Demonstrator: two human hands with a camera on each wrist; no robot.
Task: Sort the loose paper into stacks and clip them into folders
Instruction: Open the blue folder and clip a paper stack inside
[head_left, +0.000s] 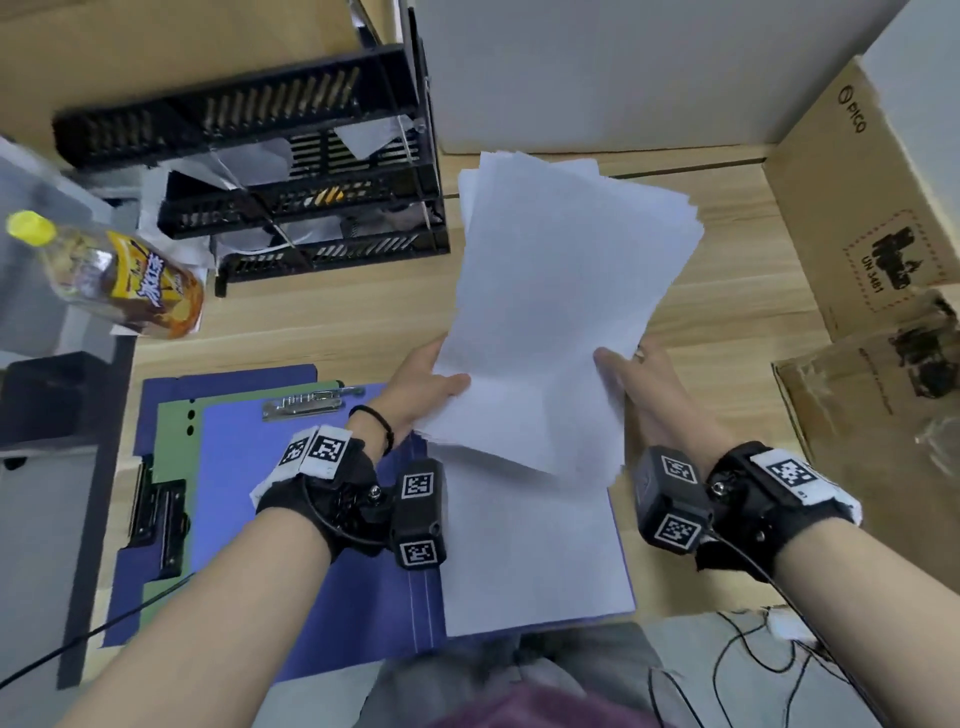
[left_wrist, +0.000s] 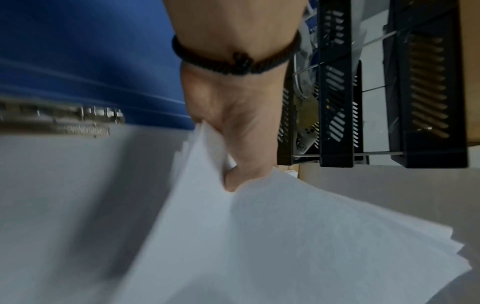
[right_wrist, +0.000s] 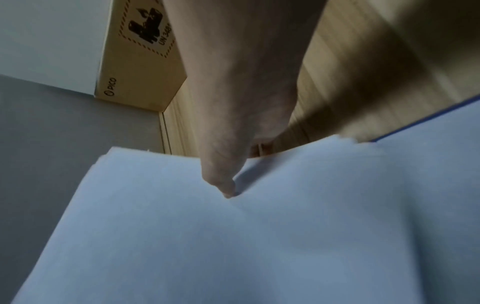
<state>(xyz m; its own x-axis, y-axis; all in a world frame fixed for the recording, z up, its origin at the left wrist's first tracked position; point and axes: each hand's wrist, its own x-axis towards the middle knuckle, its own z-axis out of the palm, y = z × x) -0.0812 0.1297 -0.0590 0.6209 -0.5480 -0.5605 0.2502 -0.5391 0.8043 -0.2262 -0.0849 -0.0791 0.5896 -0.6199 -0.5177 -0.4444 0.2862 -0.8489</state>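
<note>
Both the left hand (head_left: 423, 384) and right hand (head_left: 647, 379) grasp a paper sheaf (head_left: 561, 312) above the wooden desk (head_left: 322, 332), its grey partition (head_left: 597, 73) behind the sheaf.

Even, soft indoor light in the head view; both wrist views dim, motion-blurred, edges stretched.

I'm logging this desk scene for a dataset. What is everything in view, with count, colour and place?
paper stack: one, white, held above the desk
flat sheets: one pile, white, on the open blue folder
folders: several overlapping, blue and green, near left of the desk
metal clip: one, silver, top of a blue folder
tray rack: one, black, far left
bottle: one, yellow cap, left
cardboard boxes: two, brown, right
desk: one, light wood
left hand: grips the stack's left edge
right hand: grips its right edge
</note>
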